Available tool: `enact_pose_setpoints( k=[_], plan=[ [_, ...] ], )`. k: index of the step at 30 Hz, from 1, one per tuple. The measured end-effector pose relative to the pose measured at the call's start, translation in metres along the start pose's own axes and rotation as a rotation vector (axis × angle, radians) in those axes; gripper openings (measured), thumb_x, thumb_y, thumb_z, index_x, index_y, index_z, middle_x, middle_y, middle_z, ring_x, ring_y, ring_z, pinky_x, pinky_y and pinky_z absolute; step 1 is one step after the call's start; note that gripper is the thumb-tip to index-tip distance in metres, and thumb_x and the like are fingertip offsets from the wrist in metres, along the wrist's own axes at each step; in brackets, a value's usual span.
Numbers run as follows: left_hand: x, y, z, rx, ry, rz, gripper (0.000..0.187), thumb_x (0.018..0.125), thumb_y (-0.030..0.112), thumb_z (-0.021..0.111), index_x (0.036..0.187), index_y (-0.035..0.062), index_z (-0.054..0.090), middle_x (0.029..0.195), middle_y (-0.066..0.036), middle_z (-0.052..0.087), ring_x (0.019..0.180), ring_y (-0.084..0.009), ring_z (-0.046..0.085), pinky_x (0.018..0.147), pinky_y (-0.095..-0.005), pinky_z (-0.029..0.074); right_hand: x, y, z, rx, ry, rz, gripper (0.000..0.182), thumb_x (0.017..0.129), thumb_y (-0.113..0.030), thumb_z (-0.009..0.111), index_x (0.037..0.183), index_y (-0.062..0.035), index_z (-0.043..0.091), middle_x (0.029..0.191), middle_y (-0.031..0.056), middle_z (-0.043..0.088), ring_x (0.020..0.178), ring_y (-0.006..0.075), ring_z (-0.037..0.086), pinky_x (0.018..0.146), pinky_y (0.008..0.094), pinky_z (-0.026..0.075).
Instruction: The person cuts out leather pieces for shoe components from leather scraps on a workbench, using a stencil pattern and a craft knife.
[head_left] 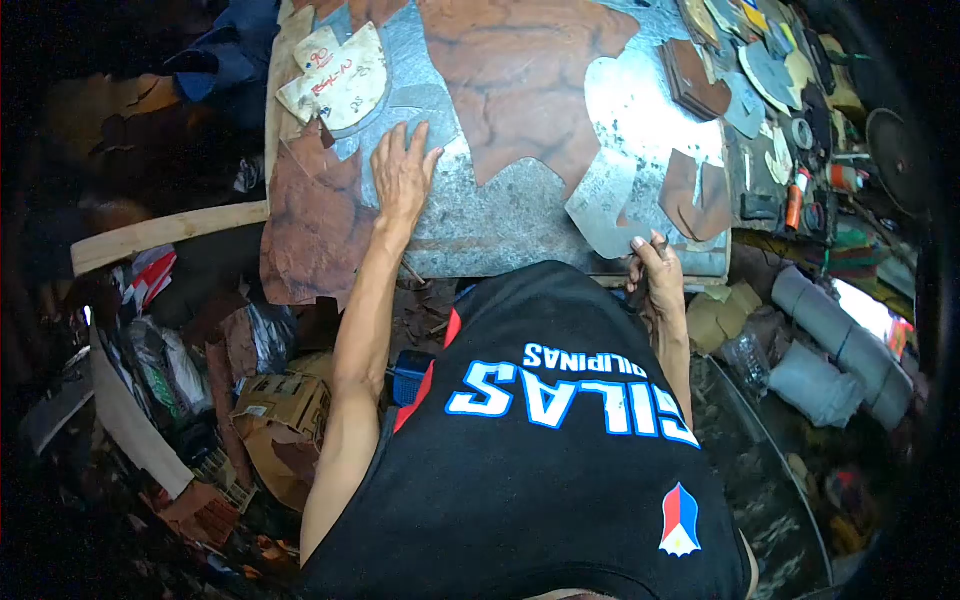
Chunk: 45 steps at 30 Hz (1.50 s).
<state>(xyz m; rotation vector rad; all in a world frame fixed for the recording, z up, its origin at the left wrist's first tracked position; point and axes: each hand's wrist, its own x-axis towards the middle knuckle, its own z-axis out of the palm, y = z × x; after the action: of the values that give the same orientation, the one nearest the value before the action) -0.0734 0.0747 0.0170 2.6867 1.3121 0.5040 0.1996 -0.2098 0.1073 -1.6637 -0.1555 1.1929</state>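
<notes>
My left hand [403, 172] lies open on the grey metal-topped table [490, 235], fingers spread near a cream pattern piece [345, 85] with red handwriting. Beside that wrist, a brown leather piece [308, 225] hangs over the table's front edge. My right hand [657, 275] is closed at the front edge, its thumb at the lower corner of a grey curved pattern piece [598, 210]. Something dark shows among its fingers, too small to name. Between the hands, farther back, lies a large brown leather sheet [530, 95]. Smaller leather pieces [697, 198] lie right of the grey pattern.
Stacked brown leather pieces [692, 80] and more patterns [770, 75] crowd the back right. An orange bottle [795, 200] stands among tools at the right. Grey rolls [845, 345] lie lower right. A cardboard box [285, 415] and plastic bags sit below left, near a wooden plank [170, 237].
</notes>
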Motion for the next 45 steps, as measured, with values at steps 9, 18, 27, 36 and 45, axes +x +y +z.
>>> enact_pose_setpoints(
  k=[9, 18, 27, 36, 45],
  plan=[
    [0.024, -0.011, -0.017, 0.042, -0.316, -0.073, 0.047, 0.087, 0.024, 0.067, 0.127, 0.0029, 0.054, 0.111, -0.023, 0.062, 0.098, -0.0347, 0.063, 0.077, -0.0452, 0.054, 0.045, 0.007, -0.012, -0.005, -0.051, -0.031, 0.023, 0.094, -0.020, 0.064, 0.107, -0.0025, 0.055, 0.078, 0.0064, 0.062, 0.051, 0.0076, 0.048, 0.042, 0.0242, 0.043],
    [0.025, -0.004, -0.014, 0.089, -0.129, 0.079, 0.063, 0.085, 0.046, 0.070, 0.133, 0.0080, 0.054, 0.125, -0.020, 0.061, 0.111, -0.0376, 0.059, 0.095, -0.0447, 0.050, 0.061, 0.019, -0.025, 0.147, -0.101, -0.058, 0.018, 0.094, -0.019, 0.064, 0.097, -0.0064, 0.052, 0.075, 0.0044, 0.058, 0.046, 0.0087, 0.047, 0.035, 0.0242, 0.040],
    [0.039, -0.013, -0.005, -0.059, -0.206, 0.206, 0.053, 0.080, 0.019, 0.064, 0.129, 0.0018, 0.052, 0.092, -0.025, 0.067, 0.083, -0.0426, 0.066, 0.073, -0.0524, 0.054, 0.074, 0.034, -0.026, -0.057, 0.043, -0.043, 0.028, 0.092, -0.028, 0.063, 0.098, -0.0006, 0.062, 0.071, 0.0041, 0.058, 0.052, 0.0115, 0.053, 0.041, 0.0270, 0.045],
    [0.086, -0.090, -0.058, -0.138, 0.216, 0.108, 0.036, 0.095, 0.010, 0.054, 0.131, 0.0029, 0.055, 0.091, -0.025, 0.070, 0.071, -0.0319, 0.069, 0.063, -0.0387, 0.055, 0.066, 0.030, -0.021, 0.148, 0.000, -0.104, 0.023, 0.092, -0.017, 0.065, 0.097, 0.0002, 0.051, 0.076, 0.0111, 0.061, 0.043, 0.0085, 0.047, 0.034, 0.0262, 0.039],
    [0.078, -0.097, -0.072, -1.413, -0.035, -0.531, 0.032, 0.098, 0.022, 0.057, 0.122, 0.0012, 0.060, 0.107, -0.009, 0.067, 0.094, -0.0186, 0.066, 0.082, -0.0356, 0.056, 0.070, 0.027, -0.019, 0.096, -0.036, -0.114, 0.019, 0.093, -0.022, 0.062, 0.085, -0.0068, 0.055, 0.058, -0.0013, 0.045, 0.042, 0.0085, 0.039, 0.035, 0.0270, 0.031]
  ],
)
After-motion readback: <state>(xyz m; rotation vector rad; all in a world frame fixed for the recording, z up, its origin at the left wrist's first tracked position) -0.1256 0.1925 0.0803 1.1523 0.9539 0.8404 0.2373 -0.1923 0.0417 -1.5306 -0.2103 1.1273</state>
